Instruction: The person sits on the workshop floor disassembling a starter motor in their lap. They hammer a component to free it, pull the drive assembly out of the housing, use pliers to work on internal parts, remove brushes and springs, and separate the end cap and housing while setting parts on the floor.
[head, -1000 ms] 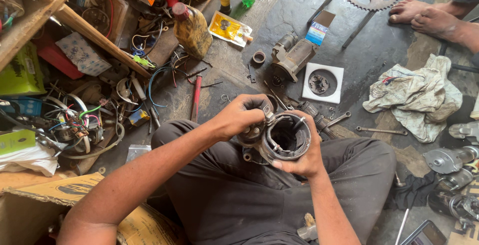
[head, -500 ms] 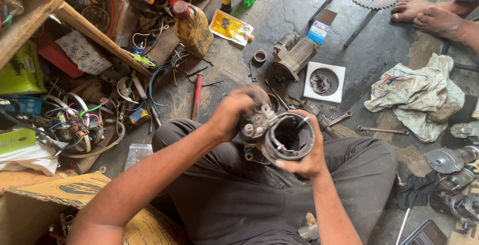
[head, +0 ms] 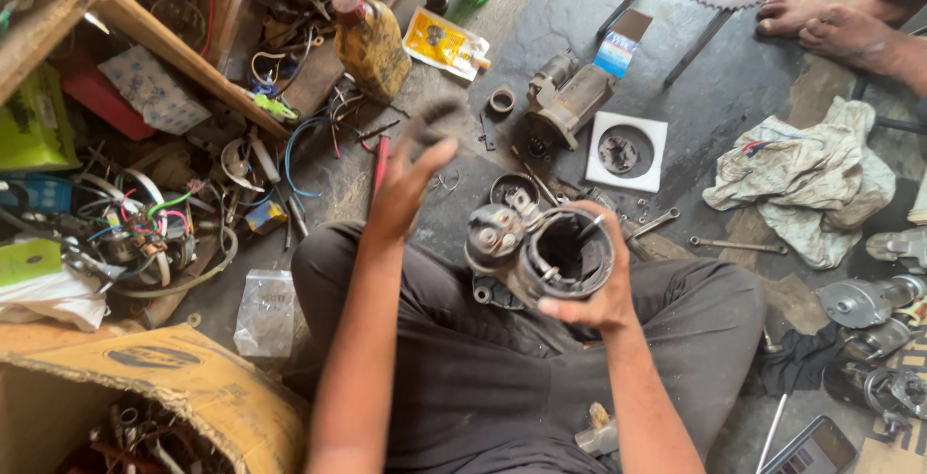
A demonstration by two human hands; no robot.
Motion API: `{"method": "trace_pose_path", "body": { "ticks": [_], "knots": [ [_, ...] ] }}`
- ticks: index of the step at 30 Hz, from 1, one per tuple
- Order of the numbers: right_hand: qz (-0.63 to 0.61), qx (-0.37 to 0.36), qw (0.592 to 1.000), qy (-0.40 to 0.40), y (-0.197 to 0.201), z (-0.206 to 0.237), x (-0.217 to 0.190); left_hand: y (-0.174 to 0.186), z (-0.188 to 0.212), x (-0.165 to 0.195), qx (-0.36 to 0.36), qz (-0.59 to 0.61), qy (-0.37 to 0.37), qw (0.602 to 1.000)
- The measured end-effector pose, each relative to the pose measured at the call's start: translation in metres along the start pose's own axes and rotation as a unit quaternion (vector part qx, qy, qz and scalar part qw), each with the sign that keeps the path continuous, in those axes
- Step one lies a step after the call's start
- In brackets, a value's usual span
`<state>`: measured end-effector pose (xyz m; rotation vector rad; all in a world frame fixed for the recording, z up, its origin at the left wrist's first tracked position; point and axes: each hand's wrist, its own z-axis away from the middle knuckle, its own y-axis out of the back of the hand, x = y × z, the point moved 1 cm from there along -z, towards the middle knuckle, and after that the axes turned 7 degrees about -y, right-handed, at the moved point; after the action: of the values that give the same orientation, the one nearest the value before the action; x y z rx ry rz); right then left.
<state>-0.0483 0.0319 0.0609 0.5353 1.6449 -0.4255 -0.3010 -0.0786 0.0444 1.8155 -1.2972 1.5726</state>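
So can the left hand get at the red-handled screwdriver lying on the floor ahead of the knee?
Probably yes. The left hand is lifted, open and empty, just above the red-handled screwdriver, with nothing between them. The right hand holds the grey cylindrical motor housing off to the side, out of the way.

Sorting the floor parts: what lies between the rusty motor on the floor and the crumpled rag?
In the head view, a white square card carrying a round metal part lies between the rusty motor and the crumpled rag.
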Motion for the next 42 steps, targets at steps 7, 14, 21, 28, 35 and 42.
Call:
{"method": "trace_pose_path", "body": {
  "ticks": [7,14,21,28,35,42],
  "knots": [
    [-0.072,0.01,0.996,-0.044,0.013,-0.028,0.012,-0.036,0.043,-0.016,-0.108,0.01,0.07,0.992],
    [-0.096,0.046,0.993,-0.051,0.019,-0.036,0.022,-0.045,0.032,-0.02,-0.067,0.063,0.063,0.994],
    [-0.033,0.038,0.999,0.019,-0.002,0.019,0.022,-0.04,0.041,0.04,-0.146,-0.09,-0.048,0.984],
    [0.078,0.032,0.996,-0.025,-0.012,0.039,0.004,-0.092,0.049,0.151,-0.253,-0.402,-0.235,0.848],
    [-0.009,-0.021,0.988,-0.151,0.047,0.055,-0.013,-0.151,0.013,0.126,-0.409,-0.593,-0.126,0.682],
    [0.443,0.109,0.869,-0.191,0.1,0.047,0.055,-0.132,0.017,0.128,-0.398,-0.581,-0.046,0.709]
  ]
}}
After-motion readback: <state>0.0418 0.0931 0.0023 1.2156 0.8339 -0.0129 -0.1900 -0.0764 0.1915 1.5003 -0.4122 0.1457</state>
